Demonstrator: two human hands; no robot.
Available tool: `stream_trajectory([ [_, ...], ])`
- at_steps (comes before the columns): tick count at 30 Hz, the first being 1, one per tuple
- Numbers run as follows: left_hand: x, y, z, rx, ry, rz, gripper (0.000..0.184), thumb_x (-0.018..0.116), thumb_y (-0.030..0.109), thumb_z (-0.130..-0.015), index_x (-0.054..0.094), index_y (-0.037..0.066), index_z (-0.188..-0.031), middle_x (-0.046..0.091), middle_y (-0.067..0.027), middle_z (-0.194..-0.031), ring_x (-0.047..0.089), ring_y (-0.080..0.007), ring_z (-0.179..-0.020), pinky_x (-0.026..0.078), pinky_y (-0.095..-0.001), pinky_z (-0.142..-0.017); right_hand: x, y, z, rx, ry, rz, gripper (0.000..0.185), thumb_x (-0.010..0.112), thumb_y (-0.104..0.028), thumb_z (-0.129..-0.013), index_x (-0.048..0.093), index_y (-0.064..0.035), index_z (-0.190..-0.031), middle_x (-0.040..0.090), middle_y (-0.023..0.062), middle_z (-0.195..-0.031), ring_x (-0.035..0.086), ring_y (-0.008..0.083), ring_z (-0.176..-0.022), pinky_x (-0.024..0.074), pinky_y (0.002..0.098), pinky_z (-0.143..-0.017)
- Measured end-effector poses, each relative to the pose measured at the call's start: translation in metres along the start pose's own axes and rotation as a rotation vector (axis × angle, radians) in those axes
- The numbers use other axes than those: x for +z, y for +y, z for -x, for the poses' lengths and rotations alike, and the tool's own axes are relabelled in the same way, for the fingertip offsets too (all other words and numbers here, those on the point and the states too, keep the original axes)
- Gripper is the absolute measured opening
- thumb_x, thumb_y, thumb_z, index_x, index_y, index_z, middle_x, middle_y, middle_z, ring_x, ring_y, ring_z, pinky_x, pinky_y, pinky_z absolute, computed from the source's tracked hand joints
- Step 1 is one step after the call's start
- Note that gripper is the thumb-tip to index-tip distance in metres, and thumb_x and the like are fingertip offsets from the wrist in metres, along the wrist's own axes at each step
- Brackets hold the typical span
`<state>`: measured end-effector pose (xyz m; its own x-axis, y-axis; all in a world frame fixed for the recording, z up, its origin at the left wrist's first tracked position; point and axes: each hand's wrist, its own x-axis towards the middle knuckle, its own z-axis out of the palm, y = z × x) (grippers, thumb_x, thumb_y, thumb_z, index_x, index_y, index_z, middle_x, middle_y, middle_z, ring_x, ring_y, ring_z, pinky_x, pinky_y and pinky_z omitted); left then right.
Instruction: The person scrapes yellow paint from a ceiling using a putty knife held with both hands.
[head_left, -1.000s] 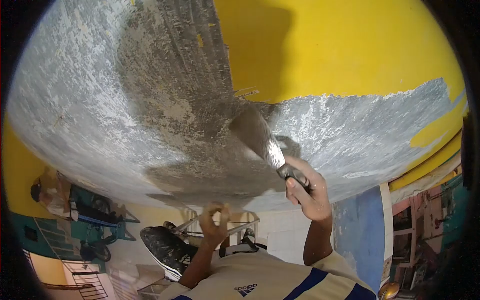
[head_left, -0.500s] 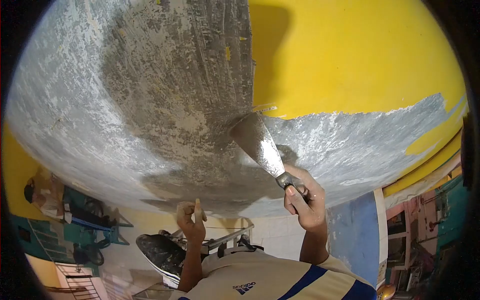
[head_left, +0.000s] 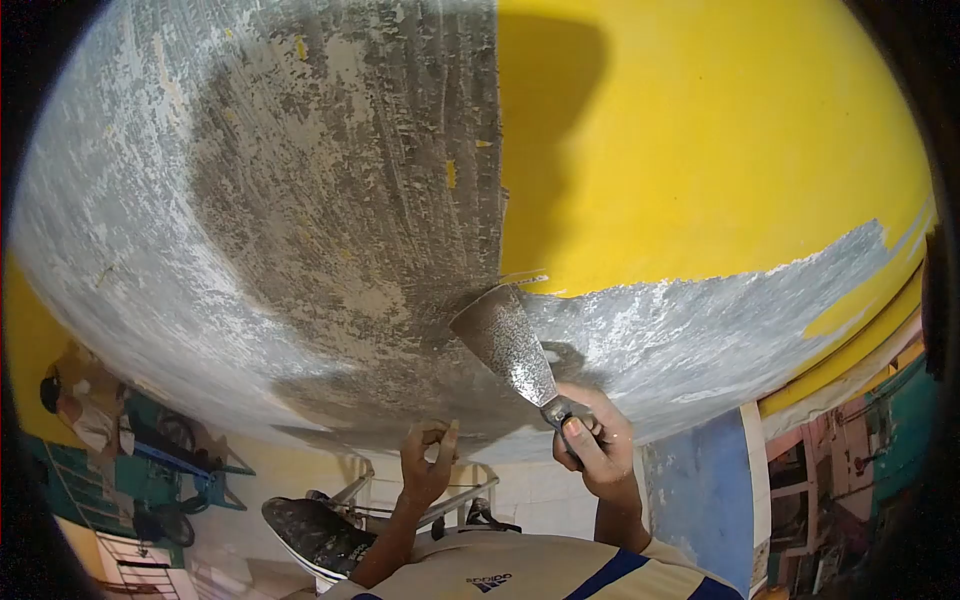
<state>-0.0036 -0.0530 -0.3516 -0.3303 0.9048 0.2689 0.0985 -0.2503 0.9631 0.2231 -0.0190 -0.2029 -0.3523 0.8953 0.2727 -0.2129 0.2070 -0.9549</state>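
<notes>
Yellow paint [head_left: 700, 130] and scraped grey wall [head_left: 320, 180] meet at the scraper [head_left: 510, 345]

Right-hand fingers are wrapped around the scraper's handle, the thumb pressed along it; that is the right hand [head_left: 603, 440] of the person in the pale shirt [head_left: 520, 565]. Over to the left of the scraper and lower, the left hand [head_left: 428, 465] is raised, its fingers loosely curled, with a gap between them and the thumb. The scraper leans up and leftward, its wide edge at the corner where yellow gives way to grey, right by a thin loose strip [head_left: 525, 277]. Below the scraper and well to its left, you can see a dark, speckled shoe [head_left: 315, 535]. Farther left of the scraper is another person [head_left: 90, 410]; low to its right stands a blue panel [head_left: 700, 485], with cluttered shelves [head_left: 800, 490] beyond.
</notes>
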Motion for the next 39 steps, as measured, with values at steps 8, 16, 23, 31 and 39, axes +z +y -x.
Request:
stream_trajectory([
  [8, -0.015, 0.015, -0.011, 0.031, 0.188, 0.051, 0.012, 0.067, 0.007, -0.097, 0.056, 0.001, -0.094, 0.061, -0.0055, -0.077, 0.061, -0.0092, -0.063, 0.049, -0.0252, -0.054, -0.020, 0.030, -0.004, -0.286, 0.068, -0.141, 0.036, 0.068, -0.023, -0.097, 0.054, 0.0053, -0.115, 0.061, 0.0091, -0.070, 0.050, 0.0096, -0.049, 0.0348, 0.0246, -0.044],
  [16, -0.041, 0.020, -0.011, 0.081, 0.299, 0.015, 0.012, 0.064, 0.006, -0.099, 0.054, 0.002, -0.094, 0.058, -0.0026, -0.069, 0.055, -0.0077, -0.056, 0.044, -0.0252, -0.050, -0.003, 0.025, -0.031, -0.245, -0.057, -0.131, 0.028, 0.048, -0.021, -0.107, 0.043, -0.0017, -0.127, 0.057, 0.0092, -0.066, 0.045, 0.0096, -0.046, 0.0367, 0.0246, -0.044],
  [23, -0.059, 0.011, -0.010, 0.085, 0.248, 0.009, 0.014, 0.064, 0.006, -0.099, 0.053, 0.003, -0.091, 0.057, -0.0035, -0.068, 0.052, -0.0078, -0.052, 0.043, -0.0255, -0.048, 0.024, 0.019, -0.026, -0.149, -0.066, -0.173, 0.033, 0.045, -0.017, -0.107, 0.041, -0.0019, -0.136, 0.058, 0.0089, -0.066, 0.045, 0.0089, -0.047, 0.0348, 0.0241, -0.042],
  [31, -0.040, 0.014, 0.006, 0.178, 0.319, -0.154, 0.023, 0.072, 0.010, -0.093, 0.052, 0.003, -0.105, 0.062, -0.0102, -0.087, 0.062, -0.0170, -0.079, 0.051, -0.0344, -0.072, 0.036, 0.022, -0.005, -0.012, -0.018, -0.221, 0.033, 0.046, -0.019, -0.108, 0.043, -0.0050, -0.137, 0.052, 0.0037, -0.065, 0.042, 0.0063, -0.051, 0.0335, 0.0236, -0.044],
  [39, -0.016, 0.177, -0.067, 1.174, -0.388, -0.451, 0.034, 0.082, 0.018, -0.080, 0.062, 0.005, -0.105, 0.064, -0.0113, -0.115, 0.057, -0.0317, -0.123, 0.049, -0.0484, -0.100, 0.061, 0.001, 0.009, 0.052, 0.059, -0.251, 0.031, 0.045, -0.019, -0.109, 0.043, -0.0085, -0.138, 0.053, 0.0037, -0.073, 0.042, 0.0053, -0.053, 0.0330, 0.0224, -0.044],
])
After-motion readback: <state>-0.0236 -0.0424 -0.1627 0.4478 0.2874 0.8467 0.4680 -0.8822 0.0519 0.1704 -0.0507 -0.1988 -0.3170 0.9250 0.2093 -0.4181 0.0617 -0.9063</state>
